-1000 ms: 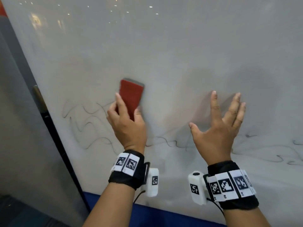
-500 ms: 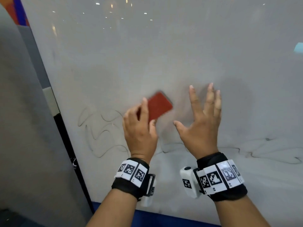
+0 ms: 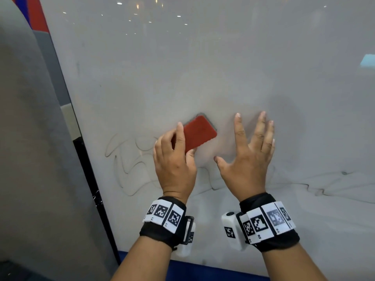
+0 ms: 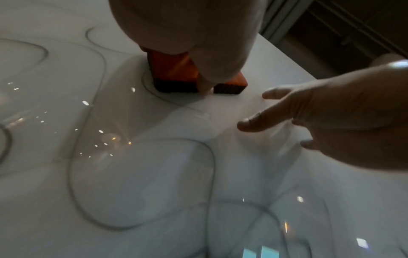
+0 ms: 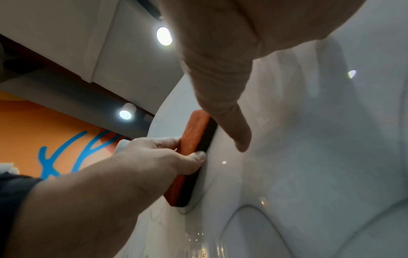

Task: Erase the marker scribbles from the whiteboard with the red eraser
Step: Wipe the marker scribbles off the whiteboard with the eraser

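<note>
Gripping the red eraser (image 3: pixel 199 133) by its near end, the left hand (image 3: pixel 175 166) presses it tilted against the whiteboard (image 3: pixel 203 67); fingers hide its lower corner. Right hand (image 3: pixel 248 159) spreads open just beside it. Faint scribbles (image 3: pixel 129 163) trail left, partly covered.

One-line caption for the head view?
Left hand presses the red eraser to the whiteboard above faint scribbles; right hand open.
</note>
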Demonstrator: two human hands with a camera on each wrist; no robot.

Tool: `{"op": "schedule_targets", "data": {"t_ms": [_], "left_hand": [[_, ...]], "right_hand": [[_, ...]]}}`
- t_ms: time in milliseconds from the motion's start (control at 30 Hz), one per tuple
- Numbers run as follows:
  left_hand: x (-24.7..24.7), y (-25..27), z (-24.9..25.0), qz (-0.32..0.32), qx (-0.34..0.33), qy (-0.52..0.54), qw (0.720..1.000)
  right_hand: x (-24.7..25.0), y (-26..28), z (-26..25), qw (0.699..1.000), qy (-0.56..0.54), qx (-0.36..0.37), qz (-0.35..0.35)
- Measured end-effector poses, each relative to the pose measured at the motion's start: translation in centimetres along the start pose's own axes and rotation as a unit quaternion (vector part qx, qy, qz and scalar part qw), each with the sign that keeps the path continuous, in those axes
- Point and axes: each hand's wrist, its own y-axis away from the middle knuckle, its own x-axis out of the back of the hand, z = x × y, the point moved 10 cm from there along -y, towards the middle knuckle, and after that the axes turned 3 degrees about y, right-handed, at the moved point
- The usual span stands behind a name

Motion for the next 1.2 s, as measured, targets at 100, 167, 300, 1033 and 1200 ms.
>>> {"op": "schedule_targets", "data": {"t_ms": [100,167,300,1033,1200], "left_hand": [[1.4,-1.1,-3.6,0.055,0.129,0.051,0.989],[1.8,-1.7,-4.9,0.077,0.187,0.072,0.977],[1.3,-1.6,-1.3,0.033,0.023,-0.007,0.999],[4.3,-1.1,-9.9,0.077,0.153,0.007,0.985],[2.4,0.7,-6.3,-0.006,-0.017,-0.033,0.999]], "right_hand": [[-0.3,0.0,-0.2,1.000,-0.005,-0.007,-0.008],[-0.2,0.0,-0.2,1.000,-0.005,-0.007,-0.007],[-0.2,0.1,-0.5,1.000,-0.012,-0.018,0.001],[-0.8,0.4,-2.7,0.997,-0.065,-0.023,0.041],[-1.3,0.4,-4.3,0.996,-0.079,-0.017,0.040]]}}
